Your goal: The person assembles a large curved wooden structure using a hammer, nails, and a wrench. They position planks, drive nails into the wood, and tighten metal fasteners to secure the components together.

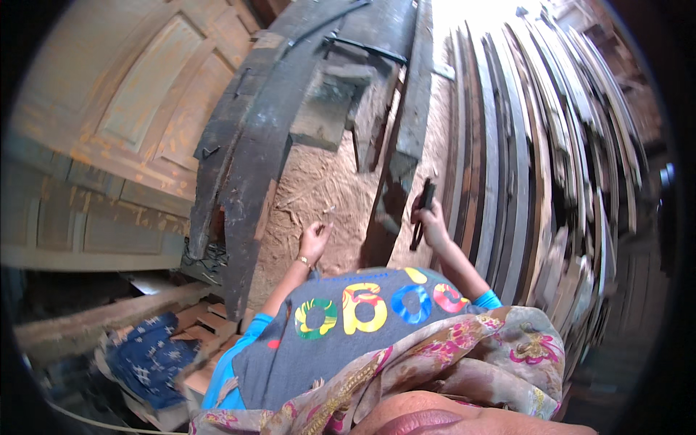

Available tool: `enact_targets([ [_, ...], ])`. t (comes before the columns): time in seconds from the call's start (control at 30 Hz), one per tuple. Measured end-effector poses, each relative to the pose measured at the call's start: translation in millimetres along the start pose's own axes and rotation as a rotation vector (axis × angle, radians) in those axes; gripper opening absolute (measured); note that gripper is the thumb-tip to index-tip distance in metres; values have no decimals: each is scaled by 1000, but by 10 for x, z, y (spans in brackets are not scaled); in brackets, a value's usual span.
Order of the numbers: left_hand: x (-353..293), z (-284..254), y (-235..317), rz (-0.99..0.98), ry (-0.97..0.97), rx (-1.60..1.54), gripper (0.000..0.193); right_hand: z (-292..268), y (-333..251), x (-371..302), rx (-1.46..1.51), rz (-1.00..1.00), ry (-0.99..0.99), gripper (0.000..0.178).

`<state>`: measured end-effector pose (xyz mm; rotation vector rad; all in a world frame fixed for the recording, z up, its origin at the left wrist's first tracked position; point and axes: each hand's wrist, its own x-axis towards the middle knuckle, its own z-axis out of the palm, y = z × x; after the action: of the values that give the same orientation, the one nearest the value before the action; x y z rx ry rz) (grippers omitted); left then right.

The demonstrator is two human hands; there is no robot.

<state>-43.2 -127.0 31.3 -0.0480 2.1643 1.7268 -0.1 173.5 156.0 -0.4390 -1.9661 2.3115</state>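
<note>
My left hand [315,241], a band at its wrist, is held over the wood shavings with its fingers pinched together. Just past the fingertips shows a small pale piece [330,211]; whether it is in the fingers or lies below them, I cannot tell. My right hand [434,226] is wrapped round a dark tool [426,194] whose narrow end sticks out below the fist. Its exact kind is not clear. Between the hands runs a long dark beam [390,203], touched by neither.
Heavy dark timbers [257,138] lie ahead on the left, beside a panelled wooden door [148,80]. Long boards [500,152] are stacked along the right. Shavings [319,174] cover the ground. A blue patterned cloth [154,355] lies at lower left.
</note>
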Motion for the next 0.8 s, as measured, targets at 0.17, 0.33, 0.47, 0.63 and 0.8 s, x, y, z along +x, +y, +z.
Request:
enact_targets([
  [0.17,149,-210,32,-55,-216,-58,21,250,-199,-461,41,-205,551,15],
  [0.33,-35,-214,571,13,-466,-15,25,400,-441,-786,-11,-5,711,22],
  [0.47,-116,220,1241,126,-874,186,35,516,-312,-650,167,-90,709,27],
  [0.63,45,759,1597,524,-765,227,40,763,-427,-463,170,-290,659,13],
  [0.8,416,921,1423,703,-844,222,21,591,-531,-455,21,-202,382,18],
])
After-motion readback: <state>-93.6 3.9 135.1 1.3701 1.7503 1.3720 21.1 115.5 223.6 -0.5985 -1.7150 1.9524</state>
